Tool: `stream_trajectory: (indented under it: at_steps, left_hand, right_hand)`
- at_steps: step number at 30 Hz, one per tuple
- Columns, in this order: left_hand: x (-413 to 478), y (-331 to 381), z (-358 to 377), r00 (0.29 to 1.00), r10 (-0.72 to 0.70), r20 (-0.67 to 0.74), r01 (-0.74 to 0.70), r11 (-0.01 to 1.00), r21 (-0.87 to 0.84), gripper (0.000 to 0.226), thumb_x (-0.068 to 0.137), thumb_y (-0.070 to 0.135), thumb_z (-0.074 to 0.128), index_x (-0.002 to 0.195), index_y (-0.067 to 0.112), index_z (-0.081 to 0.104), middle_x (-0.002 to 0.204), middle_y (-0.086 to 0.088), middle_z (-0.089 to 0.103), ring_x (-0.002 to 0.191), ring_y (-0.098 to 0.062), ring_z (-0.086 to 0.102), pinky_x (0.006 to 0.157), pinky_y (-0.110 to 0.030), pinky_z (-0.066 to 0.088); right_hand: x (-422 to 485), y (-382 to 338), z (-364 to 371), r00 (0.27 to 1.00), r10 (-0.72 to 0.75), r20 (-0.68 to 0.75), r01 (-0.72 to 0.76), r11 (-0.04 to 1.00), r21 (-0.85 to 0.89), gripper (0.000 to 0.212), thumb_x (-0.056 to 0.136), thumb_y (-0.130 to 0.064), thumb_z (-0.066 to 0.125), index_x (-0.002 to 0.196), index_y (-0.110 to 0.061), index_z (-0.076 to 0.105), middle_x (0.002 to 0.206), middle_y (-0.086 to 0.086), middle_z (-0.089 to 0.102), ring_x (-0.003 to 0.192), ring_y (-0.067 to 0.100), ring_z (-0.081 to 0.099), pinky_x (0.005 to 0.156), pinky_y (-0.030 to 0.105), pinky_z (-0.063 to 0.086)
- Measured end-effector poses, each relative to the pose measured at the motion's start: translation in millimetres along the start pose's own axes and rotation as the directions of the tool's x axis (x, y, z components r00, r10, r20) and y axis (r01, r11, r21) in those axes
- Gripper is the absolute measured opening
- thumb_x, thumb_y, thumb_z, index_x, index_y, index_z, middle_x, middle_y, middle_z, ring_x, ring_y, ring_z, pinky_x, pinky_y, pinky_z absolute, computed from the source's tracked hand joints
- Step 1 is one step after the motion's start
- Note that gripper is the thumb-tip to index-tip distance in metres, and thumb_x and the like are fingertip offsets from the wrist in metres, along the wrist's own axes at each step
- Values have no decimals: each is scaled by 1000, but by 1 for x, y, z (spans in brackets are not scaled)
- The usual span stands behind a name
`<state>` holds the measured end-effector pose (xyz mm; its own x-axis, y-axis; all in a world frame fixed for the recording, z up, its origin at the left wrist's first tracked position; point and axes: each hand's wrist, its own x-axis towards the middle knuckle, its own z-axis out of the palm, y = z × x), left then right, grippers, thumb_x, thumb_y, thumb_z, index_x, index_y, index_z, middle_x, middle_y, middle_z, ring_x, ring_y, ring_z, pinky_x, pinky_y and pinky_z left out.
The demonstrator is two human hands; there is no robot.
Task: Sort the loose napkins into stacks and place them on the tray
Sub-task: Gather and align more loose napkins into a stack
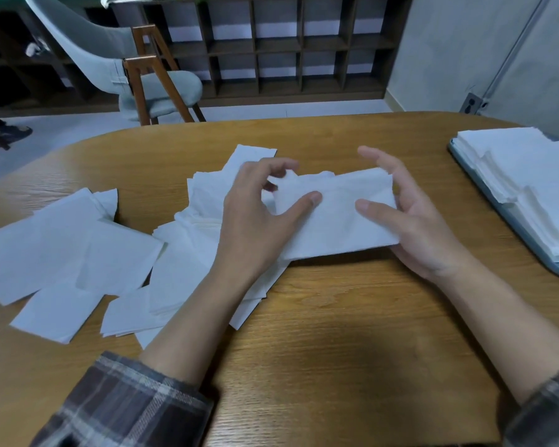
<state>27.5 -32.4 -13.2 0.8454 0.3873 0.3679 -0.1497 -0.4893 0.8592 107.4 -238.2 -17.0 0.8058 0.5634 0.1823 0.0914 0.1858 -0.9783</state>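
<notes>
Nearest the camera, two plaid flannel sleeves reach out over the oval wood-grain table. Just beyond them the left hand and right hand hold a small stack of white paper napkins between them, low over the table's middle. The left thumb lies on top with the fingers curled round the far left corner. The right hand cups the opposite edge, thumb pressed on top and fingers behind. The edges look roughly even, so this bundle seems to be in the squaring-up step, not yet ready to carry across. To the left of the hands and partly under the left forearm lie the loose white napkins, a wide overlapping scatter of flat and folded sheets, some askew and none gathered. That is the work left, and it looks like a good share of the whole. Further off, at the right edge of the table and well apart from the hands, sits the grey-blue plastic tray, and on it are the stacked napkins, several layered piles already filling much of it. By that showing the task is perhaps half done. Beyond the table stand a pale grey upholstered chair with wooden legs and a dark wooden cubby shelf.
</notes>
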Motion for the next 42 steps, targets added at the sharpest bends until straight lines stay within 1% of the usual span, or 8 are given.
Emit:
stream_trajectory:
  at_steps: [6, 13, 18, 21, 28, 35, 39, 42]
  left_hand:
    - [0, 6, -6, 909, -236, 345, 336, 903, -267, 50, 93, 38, 81, 137, 40, 57, 122, 5, 77, 112, -13, 74, 100, -41, 60]
    - [3, -12, -1, 967, -160, 198, 188, 974, -129, 56, 95, 41, 78, 141, 51, 48, 141, 14, 62, 127, -21, 63, 99, -50, 59]
    - [0, -11, 6, 967, -38, 252, 51, 998, -44, 63, 96, 38, 77, 146, 46, 41, 139, 19, 56, 124, -2, 58, 99, -29, 56]
    - [-1, -17, 7, 976, 80, 201, -117, 977, 179, 63, 89, 27, 83, 139, 36, 45, 131, 15, 51, 114, -1, 56, 87, -14, 47]
    - [-3, -29, 12, 879, 140, 455, -308, 896, 320, 8, 92, 30, 80, 98, 24, 81, 101, 11, 68, 95, -10, 63, 85, -40, 54]
    - [-5, -26, 15, 846, 263, 465, -447, 824, 348, 5, 94, 22, 72, 90, 19, 73, 93, 11, 67, 90, -13, 60, 81, -40, 51]
    - [-10, -4, 5, 891, 174, 419, -231, 969, 89, 8, 95, 12, 70, 90, 18, 70, 87, 11, 71, 89, -7, 66, 82, -20, 49]
    - [-5, -1, 3, 942, 91, 324, -66, 994, -85, 11, 97, 9, 69, 91, 18, 72, 81, 6, 71, 80, -9, 66, 79, -27, 51]
  right_hand:
    - [3, -5, -5, 994, -9, -107, 12, 1000, 22, 71, 96, -3, 66, 148, -46, 43, 142, 0, 57, 111, 20, 72, 81, 31, 61]
    - [2, -6, -12, 993, 99, 65, -103, 993, 61, 30, 91, -18, 74, 119, -27, 78, 124, -9, 73, 111, 10, 71, 86, 27, 59]
    - [5, 4, -18, 992, 20, -125, -40, 987, -156, 29, 92, -3, 73, 116, -20, 79, 125, -8, 76, 123, 10, 67, 104, 30, 51]
    - [7, 6, -24, 963, -98, -252, 9, 942, -334, 30, 95, -5, 73, 116, -25, 79, 123, -18, 76, 125, -4, 62, 105, 13, 44]
    - [8, 10, -24, 947, -117, -299, -16, 913, -408, 30, 96, -7, 72, 116, -27, 79, 120, -27, 74, 123, -13, 58, 99, 1, 39]
    - [9, 11, -25, 948, -144, -284, 2, 895, -445, 30, 96, -6, 71, 115, -27, 79, 119, -26, 75, 122, -14, 59, 98, 0, 37]
    - [8, 8, -25, 967, -169, -191, 56, 872, -487, 28, 99, -5, 68, 117, -22, 79, 119, -23, 75, 122, -11, 60, 99, 3, 39]
    - [6, 6, -23, 986, -145, -84, 101, 916, -388, 19, 104, -23, 63, 114, -21, 79, 123, -12, 77, 126, 3, 63, 106, 16, 44]
